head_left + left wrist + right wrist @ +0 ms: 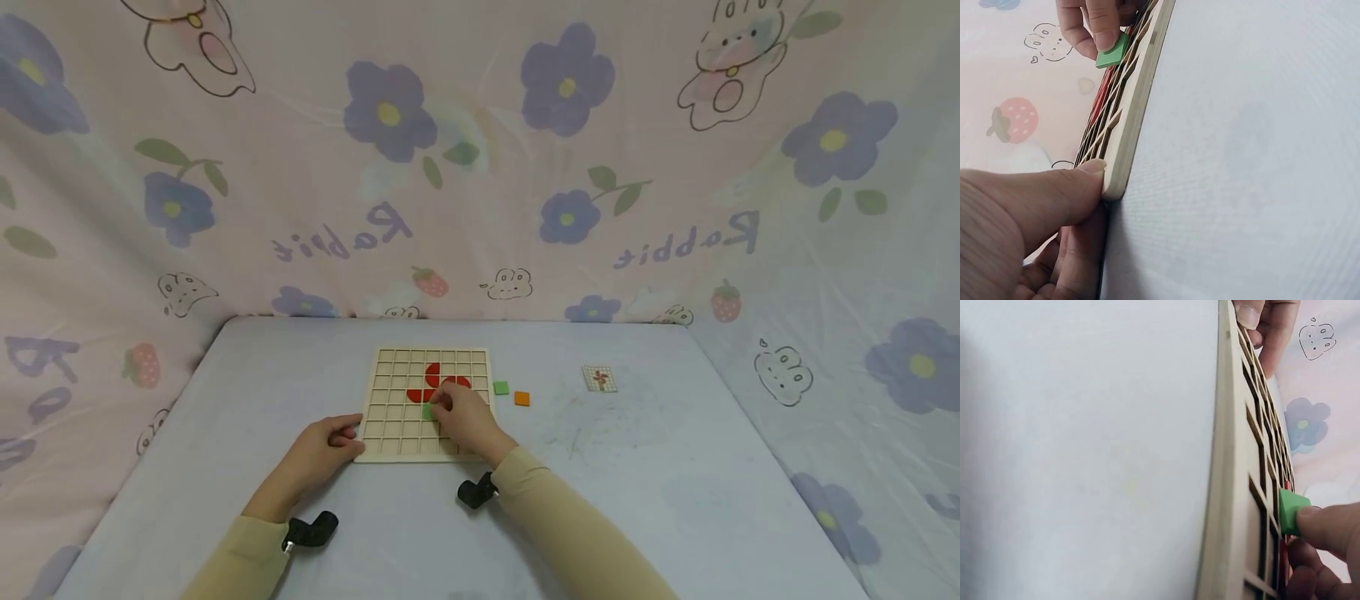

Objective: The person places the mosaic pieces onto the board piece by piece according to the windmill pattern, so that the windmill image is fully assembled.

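Observation:
A pale wooden grid board (397, 447) lies flat on the table. Several red rounded pieces (432, 374) sit in its cells around the middle. My right hand (468, 419) is over the board and pinches a green square tile (1292, 511) between thumb and fingers, tilted just above or touching the grid; which one I cannot tell. At the board's left edge, near the front corner, my left hand (318, 452) holds the rim. Its thumb (1075, 187) presses on top of the frame, and the other fingers are bent beside the edge.
Right of the board lie another green square tile (501, 387) and an orange square tile (522, 399). Farther right, a small pattern card (600, 379) shows a flower on a grid. A printed curtain (480, 167) hangs behind and beside the white table (645, 483).

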The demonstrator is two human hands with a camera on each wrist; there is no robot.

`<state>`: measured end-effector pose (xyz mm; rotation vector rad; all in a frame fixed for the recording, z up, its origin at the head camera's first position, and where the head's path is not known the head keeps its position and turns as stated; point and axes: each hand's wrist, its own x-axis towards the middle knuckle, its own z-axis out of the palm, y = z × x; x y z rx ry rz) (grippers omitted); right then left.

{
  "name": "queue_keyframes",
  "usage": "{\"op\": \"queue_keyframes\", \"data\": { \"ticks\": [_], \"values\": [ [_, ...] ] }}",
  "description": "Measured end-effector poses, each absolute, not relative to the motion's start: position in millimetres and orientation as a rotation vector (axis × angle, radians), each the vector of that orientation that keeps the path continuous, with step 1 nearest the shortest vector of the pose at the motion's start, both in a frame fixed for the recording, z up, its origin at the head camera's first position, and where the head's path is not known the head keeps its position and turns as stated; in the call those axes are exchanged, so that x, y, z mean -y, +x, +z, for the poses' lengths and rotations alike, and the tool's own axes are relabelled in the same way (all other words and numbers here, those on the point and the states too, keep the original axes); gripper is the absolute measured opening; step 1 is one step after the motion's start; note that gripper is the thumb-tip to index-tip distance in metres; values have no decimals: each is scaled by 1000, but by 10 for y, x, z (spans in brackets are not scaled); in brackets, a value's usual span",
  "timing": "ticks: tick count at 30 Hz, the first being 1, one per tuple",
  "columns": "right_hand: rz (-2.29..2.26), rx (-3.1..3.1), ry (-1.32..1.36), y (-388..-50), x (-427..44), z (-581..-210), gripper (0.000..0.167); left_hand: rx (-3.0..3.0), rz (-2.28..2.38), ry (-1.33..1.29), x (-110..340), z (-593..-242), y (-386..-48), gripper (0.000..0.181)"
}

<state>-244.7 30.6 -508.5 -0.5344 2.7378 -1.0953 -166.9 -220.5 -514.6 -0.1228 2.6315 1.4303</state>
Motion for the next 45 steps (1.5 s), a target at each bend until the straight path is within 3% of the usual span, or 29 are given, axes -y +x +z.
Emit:
{"op": "queue_keyframes", "data": {
  "ticks": [28,36,45],
  "values": [
    [-1034,-2782,-557,-2433,-263,-5095,11,-2663,1384,-95,2223,-5154,-1663,52],
    [-1221,-2705,-488,-2488,-490,-5052,19,-2682,1384,-77,2223,-5153,-1655,52],
    [-1281,-2787,-304,-2601,-1048,-5030,31,-2664,1394,-89,2214,-5160,-1656,52]
  ]
}}
